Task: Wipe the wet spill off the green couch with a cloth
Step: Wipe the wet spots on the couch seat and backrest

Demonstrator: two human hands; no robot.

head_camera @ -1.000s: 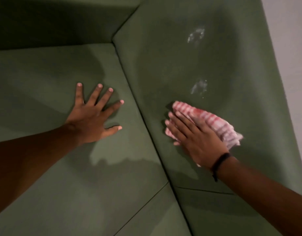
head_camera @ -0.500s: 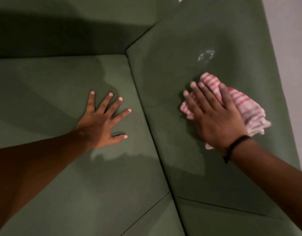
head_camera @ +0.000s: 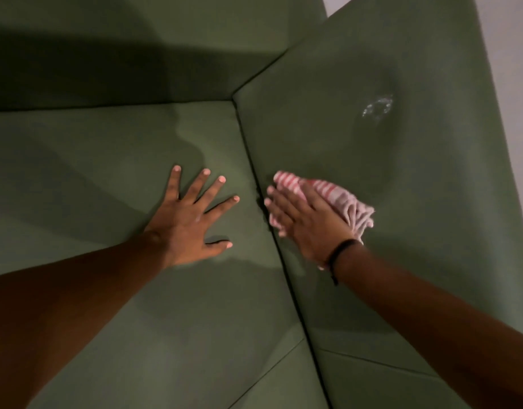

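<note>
A bunched red-and-white striped cloth (head_camera: 340, 199) lies on the right cushion of the green couch (head_camera: 431, 202), close to the seam between the cushions. My right hand (head_camera: 307, 225) presses flat on top of the cloth, fingers together, a black band on the wrist. One wet patch (head_camera: 377, 107) glistens on the cushion above and to the right of the cloth, with a darker damp area around and below it. My left hand (head_camera: 192, 222) rests flat with fingers spread on the left cushion, holding nothing.
The couch's dark backrest (head_camera: 136, 54) runs along the top. A seam (head_camera: 269, 219) separates the two cushions between my hands. A pale wall (head_camera: 511, 54) borders the couch's right edge. Lower cushion seams cross the bottom.
My right hand slid the cloth up over the lower wet patch, then down and left to the seam. The lower patch no longer shows. My left hand stayed planted.
</note>
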